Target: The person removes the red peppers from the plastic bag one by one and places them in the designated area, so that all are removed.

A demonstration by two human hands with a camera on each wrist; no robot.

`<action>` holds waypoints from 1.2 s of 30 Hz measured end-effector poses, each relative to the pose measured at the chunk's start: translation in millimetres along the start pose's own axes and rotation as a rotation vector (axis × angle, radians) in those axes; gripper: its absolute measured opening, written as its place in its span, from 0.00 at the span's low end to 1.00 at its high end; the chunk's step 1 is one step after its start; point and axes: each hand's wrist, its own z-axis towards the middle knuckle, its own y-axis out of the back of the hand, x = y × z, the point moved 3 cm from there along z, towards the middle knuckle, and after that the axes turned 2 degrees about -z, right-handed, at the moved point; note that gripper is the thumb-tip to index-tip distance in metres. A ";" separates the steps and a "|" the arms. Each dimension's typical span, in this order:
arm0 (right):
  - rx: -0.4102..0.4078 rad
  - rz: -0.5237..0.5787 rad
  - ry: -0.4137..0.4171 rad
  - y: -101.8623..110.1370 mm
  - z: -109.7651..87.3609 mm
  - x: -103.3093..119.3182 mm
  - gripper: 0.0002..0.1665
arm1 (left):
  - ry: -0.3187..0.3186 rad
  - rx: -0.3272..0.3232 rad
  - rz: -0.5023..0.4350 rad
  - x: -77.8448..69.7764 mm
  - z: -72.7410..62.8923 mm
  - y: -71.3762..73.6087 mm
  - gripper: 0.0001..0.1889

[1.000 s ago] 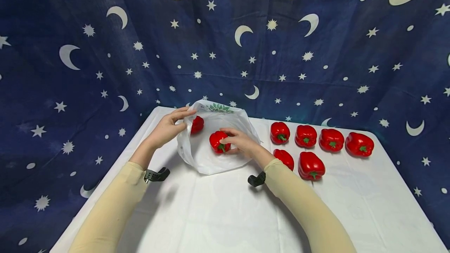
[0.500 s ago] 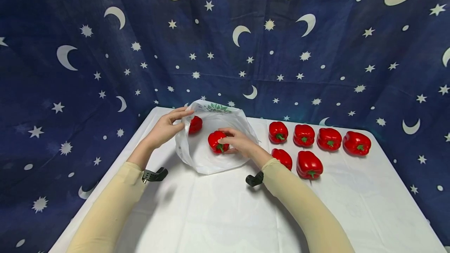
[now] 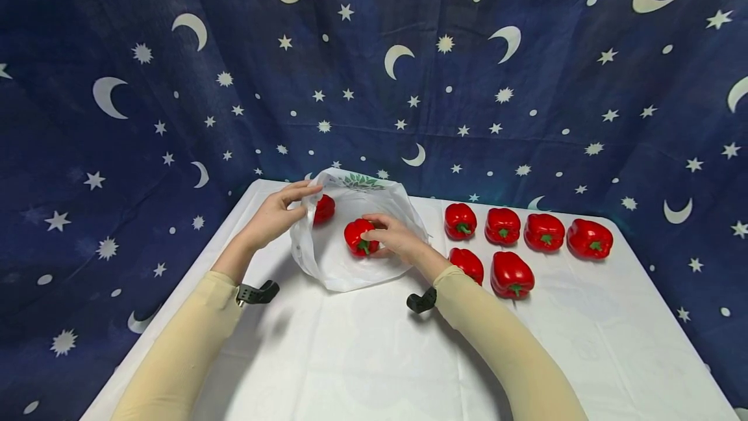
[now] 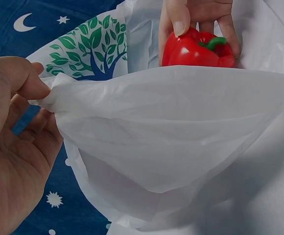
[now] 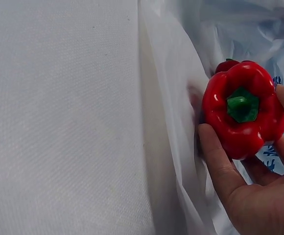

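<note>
A white plastic bag (image 3: 341,275) with a printed green tree lies with its mouth open toward me on the table. My left hand (image 3: 276,216) pinches the bag's rim at its left side; in the left wrist view the thumb and fingers (image 4: 34,88) grip the bunched plastic. Inside the mouth, my right hand (image 3: 398,239) holds a red bell pepper (image 3: 358,239), thumb on one side and fingers around the other, its green stem facing me in the right wrist view. Another red bell pepper (image 3: 324,208) sits deeper in the bag, partly hidden behind the rim and left hand.
Several red bell peppers stand to the right on the white-covered table (image 3: 362,356): a back row ending with a far-right pepper (image 3: 589,239), and two in front, including a larger pepper (image 3: 511,275). One front pepper (image 3: 467,264) is partly covered by the right forearm. A star-patterned blue curtain (image 3: 350,51) hangs behind.
The whole head view has shifted slightly to the left. Both hands keep their places at the bag, and the right one still holds the bell pepper inside its mouth.
</note>
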 end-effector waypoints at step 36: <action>-0.089 -0.069 0.073 91.1 -116.1 48.4 0.44 | -0.002 0.027 -0.003 0.7 1.4 -0.2 0.25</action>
